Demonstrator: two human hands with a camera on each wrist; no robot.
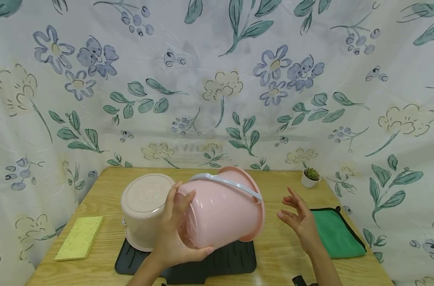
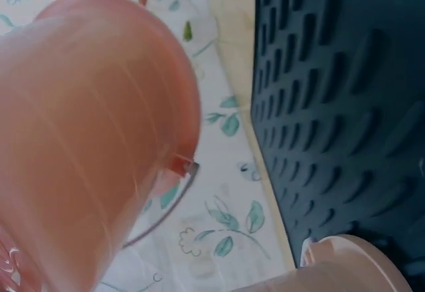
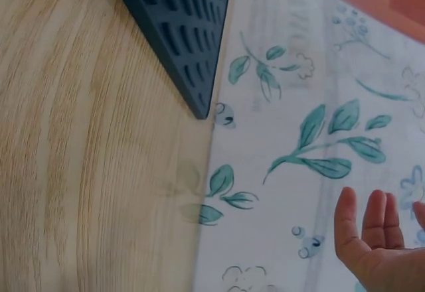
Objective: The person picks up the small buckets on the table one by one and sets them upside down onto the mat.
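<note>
A pink bucket (image 1: 225, 210) with a pale blue handle (image 1: 227, 183) is tipped on its side, held up over the dark ribbed mat (image 1: 231, 256). My left hand (image 1: 174, 234) grips it by the base, fingers and thumb spread around its lower end, and the bucket's mouth faces right. To the right of that rim my right hand (image 1: 299, 222) hangs in the air, fingers loosely bent around nothing. Left of the pink bucket a beige bucket (image 1: 145, 210) stands upside down on the mat's left part, partly behind my left hand.
On the left of the wooden table (image 1: 274, 262) lies a yellow sponge cloth (image 1: 80, 238). A green cloth (image 1: 336, 232) with black edging lies on the right. A small potted succulent (image 1: 311, 177) stands at the back right, before the flowered curtain (image 1: 217, 79).
</note>
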